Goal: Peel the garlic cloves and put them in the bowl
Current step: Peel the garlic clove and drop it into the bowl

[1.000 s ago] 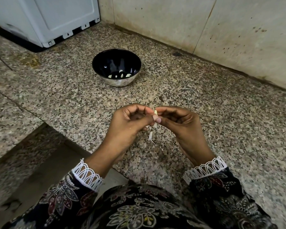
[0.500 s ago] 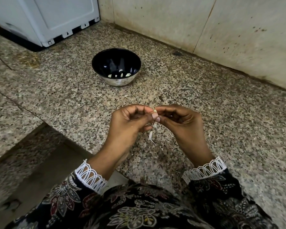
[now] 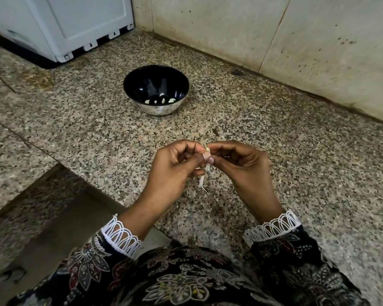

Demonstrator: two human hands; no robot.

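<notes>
A small pale garlic clove (image 3: 207, 149) shows between the fingertips of both hands above the granite counter. My left hand (image 3: 175, 166) and my right hand (image 3: 241, 164) both pinch it, fingers curled, thumbs meeting at the clove. A thin white strip of peel (image 3: 201, 181) hangs below the thumbs. Farther back stands a black bowl (image 3: 128, 89) with several peeled cloves (image 3: 161, 100) at its bottom. Most of the held clove is hidden by the fingers.
A white appliance (image 3: 71, 25) sits at the back left. A tiled wall (image 3: 296, 40) runs behind the counter on the right. The counter (image 3: 318, 162) has a front edge with a drop at lower left. A small dark scrap (image 3: 216, 131) lies ahead of the hands.
The hands stay in nearly the same place. The thumbs have shifted slightly on the clove, and the peel strip still hangs below.
</notes>
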